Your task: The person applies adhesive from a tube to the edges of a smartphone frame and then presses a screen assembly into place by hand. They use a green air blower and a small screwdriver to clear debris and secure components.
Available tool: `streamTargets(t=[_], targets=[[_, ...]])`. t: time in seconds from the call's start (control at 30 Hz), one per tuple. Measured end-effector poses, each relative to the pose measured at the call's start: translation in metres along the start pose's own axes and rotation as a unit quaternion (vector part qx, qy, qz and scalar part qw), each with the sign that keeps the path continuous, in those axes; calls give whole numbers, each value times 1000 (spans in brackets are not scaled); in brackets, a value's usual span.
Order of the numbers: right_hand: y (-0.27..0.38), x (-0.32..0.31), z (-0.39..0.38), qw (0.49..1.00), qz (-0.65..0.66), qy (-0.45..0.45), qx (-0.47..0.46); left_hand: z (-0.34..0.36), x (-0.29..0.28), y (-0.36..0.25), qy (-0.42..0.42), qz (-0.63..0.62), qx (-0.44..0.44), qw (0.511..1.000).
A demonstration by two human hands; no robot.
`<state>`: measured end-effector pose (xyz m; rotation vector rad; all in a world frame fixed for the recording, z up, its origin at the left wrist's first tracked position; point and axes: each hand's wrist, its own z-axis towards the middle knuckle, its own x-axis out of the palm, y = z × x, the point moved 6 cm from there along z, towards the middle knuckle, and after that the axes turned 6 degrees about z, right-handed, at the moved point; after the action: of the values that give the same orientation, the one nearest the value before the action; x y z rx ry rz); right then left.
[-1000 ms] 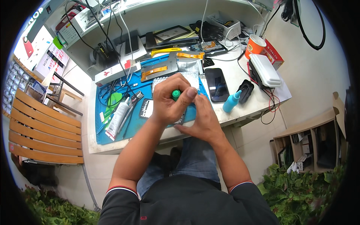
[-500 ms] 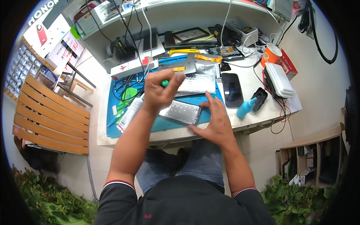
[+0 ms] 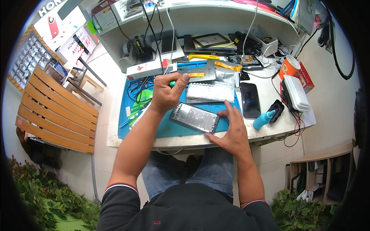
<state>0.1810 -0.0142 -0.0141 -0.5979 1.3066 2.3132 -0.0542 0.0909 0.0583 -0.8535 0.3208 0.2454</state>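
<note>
My left hand (image 3: 166,91) is closed in a fist around a green-ended tool (image 3: 172,83). Most of the tool is hidden by the fingers, so its kind does not show. Below that fist lies a phone frame (image 3: 197,116), silver inside with a dark rim, slanted on the blue work mat (image 3: 162,133). My right hand (image 3: 232,133) grips the frame's right end between thumb and fingers. A bubble-wrapped packet (image 3: 210,92) rests just beyond the frame. To the right of my right hand lies a black phone (image 3: 250,101), face up.
A blue squeeze bottle (image 3: 263,120) stands near the front right edge beside a black case (image 3: 276,109). Farther right are a white box (image 3: 296,92) and an orange cup (image 3: 290,66). Cables (image 3: 142,86) and green sheets (image 3: 143,101) lie at left; a yellow cutter (image 3: 202,56) lies behind.
The whole view has shifted, so the bench sits farther right. My left fist has drawn slightly away from the phone frame, baring its left end; my right hand keeps its grip.
</note>
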Motion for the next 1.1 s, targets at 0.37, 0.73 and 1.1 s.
streamTargets(t=[0.37, 0.73, 1.1], targets=[[0, -2, 1, 1000, 6, -6, -5, 7, 4, -5, 43, 9, 28, 999], [3, -1, 0, 1000, -1, -8, -2, 4, 8, 6, 50, -19, 45, 998], [2, -2, 1, 1000, -11, -16, -24, -12, 7, 28, 33, -157, -95, 982]])
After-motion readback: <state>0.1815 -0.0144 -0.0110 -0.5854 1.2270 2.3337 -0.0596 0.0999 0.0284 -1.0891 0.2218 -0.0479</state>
